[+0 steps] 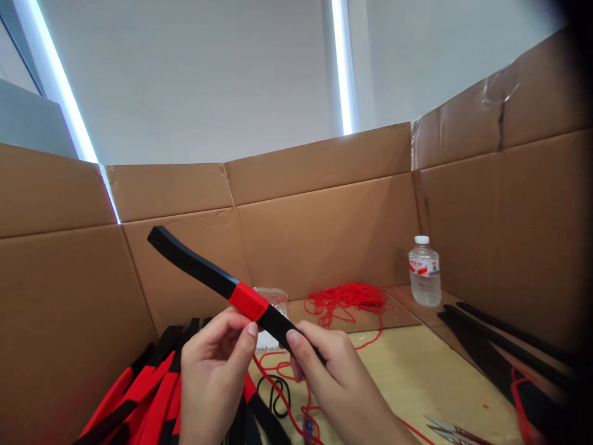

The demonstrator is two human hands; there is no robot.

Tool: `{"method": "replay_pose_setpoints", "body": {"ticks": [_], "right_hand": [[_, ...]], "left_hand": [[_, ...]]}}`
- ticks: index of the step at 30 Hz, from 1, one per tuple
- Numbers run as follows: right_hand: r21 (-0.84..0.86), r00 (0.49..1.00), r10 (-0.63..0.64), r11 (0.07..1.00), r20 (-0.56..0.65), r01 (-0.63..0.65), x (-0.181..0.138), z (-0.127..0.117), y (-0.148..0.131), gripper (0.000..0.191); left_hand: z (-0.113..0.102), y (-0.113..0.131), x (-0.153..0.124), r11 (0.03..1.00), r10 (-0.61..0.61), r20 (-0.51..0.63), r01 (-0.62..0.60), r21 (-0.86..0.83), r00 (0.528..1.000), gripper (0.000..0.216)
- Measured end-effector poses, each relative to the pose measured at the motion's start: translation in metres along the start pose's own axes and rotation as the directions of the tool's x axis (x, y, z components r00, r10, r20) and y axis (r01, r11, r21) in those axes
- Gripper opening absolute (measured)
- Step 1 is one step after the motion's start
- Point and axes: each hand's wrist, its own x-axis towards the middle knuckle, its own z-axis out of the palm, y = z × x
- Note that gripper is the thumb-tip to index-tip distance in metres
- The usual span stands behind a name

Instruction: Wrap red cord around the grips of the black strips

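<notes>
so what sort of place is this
Probably a small handwork station: a table with cardboard walls at its back and sides, a heap of red cord, and scissors.

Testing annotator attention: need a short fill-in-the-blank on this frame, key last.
The wound cord band around the curved black strip is coloured ____.
The right hand holds the strip nearer its ____ (upper/lower) end.
The cap on the clear plastic bottle is coloured ____.
In the picture, the tangled red cord heap lies to the bottle's ____ (left/right).
Missing words: red; lower; white; left
</notes>
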Motion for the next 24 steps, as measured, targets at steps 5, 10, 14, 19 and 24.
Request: {"method": "replay_pose_setpoints", "body": {"ticks": [5, 10, 14, 19, 24], "right_hand": [[0.172, 0.991, 0.122, 0.977, 0.059, -0.13, 0.001, 0.002, -0.002, 0.048], [0.397, 0.954, 0.193, 0.876, 0.229, -0.273, 0.002, 0.001, 0.002, 0.057], [0.549, 0.923, 0.18, 0.759, 0.341, -0.351, 0.003, 0.002, 0.005, 0.056], [0.651, 0.859, 0.196, 0.58, 0.472, -0.49, 0.003, 0.002, 0.008, 0.052], [0.583, 0.873, 0.143, 0.693, 0.466, -0.425, 0.004, 0.0, 0.008, 0.048]], "left_hand": [[0.001, 0.003, 0.0, 0.999, 0.027, 0.015, -0.027, 0.017, 1.0, 0.016], [0.002, 0.007, 0.0, 0.998, 0.056, -0.027, -0.055, 0.024, 0.998, 0.019], [0.0, 0.006, -0.003, 0.997, 0.004, 0.017, -0.003, -0.078, 1.0, 0.018], [-0.004, 0.003, -0.004, 0.977, -0.041, 0.104, 0.061, -0.204, 0.994, 0.02], [-0.006, 0.003, -0.003, 0.995, 0.036, 0.047, -0.032, -0.099, 0.998, 0.024]]}}
